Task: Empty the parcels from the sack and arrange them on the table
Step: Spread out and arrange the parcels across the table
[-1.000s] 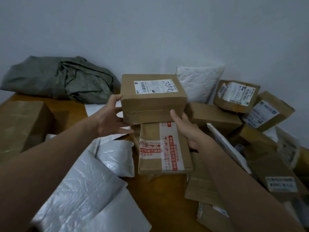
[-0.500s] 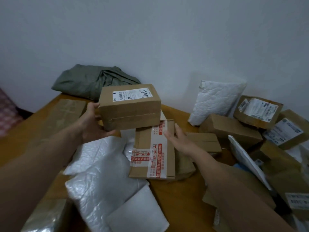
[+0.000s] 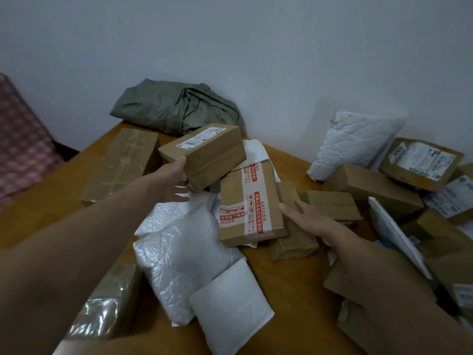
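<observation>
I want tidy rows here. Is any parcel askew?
Yes: the labelled box, held by the left hand, is tilted, overhanging the red-taped box. The cardboard boxes at right lie jumbled.

Parcels crowd the table (image 3: 294, 290), right side worst.
You have bare wood at the left edge and near centre; brown boxes (image 3: 371, 185) block right, white mailers (image 3: 184, 252) centre-left.

box label (image 3: 202, 137) illegible, checked cloth (image 3: 20, 149) cropped, rightmost parcels (image 3: 459, 280) cropped
</observation>
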